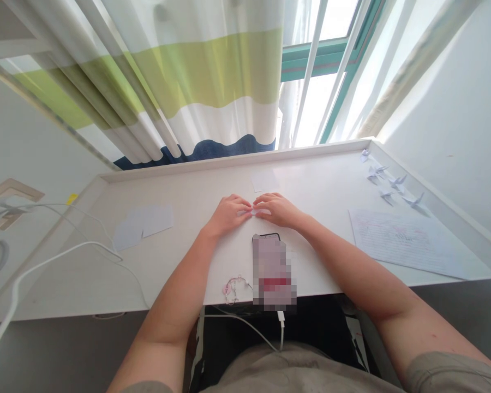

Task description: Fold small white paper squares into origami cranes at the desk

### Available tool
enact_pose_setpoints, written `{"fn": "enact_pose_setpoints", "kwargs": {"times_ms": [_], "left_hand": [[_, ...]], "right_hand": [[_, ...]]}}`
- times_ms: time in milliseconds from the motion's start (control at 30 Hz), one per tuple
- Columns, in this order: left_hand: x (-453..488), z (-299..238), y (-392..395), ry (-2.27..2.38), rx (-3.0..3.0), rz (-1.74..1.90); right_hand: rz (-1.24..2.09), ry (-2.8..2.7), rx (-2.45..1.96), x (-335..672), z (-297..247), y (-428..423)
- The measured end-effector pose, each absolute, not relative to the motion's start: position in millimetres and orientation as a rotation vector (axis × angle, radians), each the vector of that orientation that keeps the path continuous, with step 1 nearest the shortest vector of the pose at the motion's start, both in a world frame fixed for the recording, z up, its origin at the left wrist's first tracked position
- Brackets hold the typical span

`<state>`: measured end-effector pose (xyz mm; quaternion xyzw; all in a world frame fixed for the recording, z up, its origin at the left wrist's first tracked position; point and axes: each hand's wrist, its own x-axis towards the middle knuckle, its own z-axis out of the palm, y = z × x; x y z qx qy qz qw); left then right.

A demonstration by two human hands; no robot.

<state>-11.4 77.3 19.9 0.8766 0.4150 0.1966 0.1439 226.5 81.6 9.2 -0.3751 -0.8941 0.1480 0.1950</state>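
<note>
At the middle of the white desk, my left hand (229, 214) and my right hand (280, 209) meet fingertip to fingertip. Between them is a small piece of white paper (253, 211), pinched by the fingers of both hands and mostly hidden by them. Just beyond my right hand lies a blank white sheet (263, 180). Nearer to me, below the hands, a phone (270, 256) with its screen blurred out lies at the desk's front edge. A beaded pink strap (234, 287) rests beside it.
Several folded paper cranes (397, 183) stand at the right rear, behind a large written sheet (396, 240). Overlapping blank papers (159, 220) lie on the left. White cables (65, 252) hang across the left end. A raised rim (237, 164) edges the desk (188, 185) below the curtain.
</note>
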Motion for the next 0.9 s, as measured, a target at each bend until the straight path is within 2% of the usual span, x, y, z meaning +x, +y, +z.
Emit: {"fn": "enact_pose_setpoints", "kwargs": {"times_ms": [500,900], "left_hand": [[-7.5,19.7,73.4,1.253,2.475,0.549],[6.5,13.3,69.7,1.41,2.18,0.717]], "right_hand": [[0.444,-2.494,-1.066,227.7,7.0,86.8],[0.553,-2.342,-1.104,219.3,-2.0,92.8]]}}
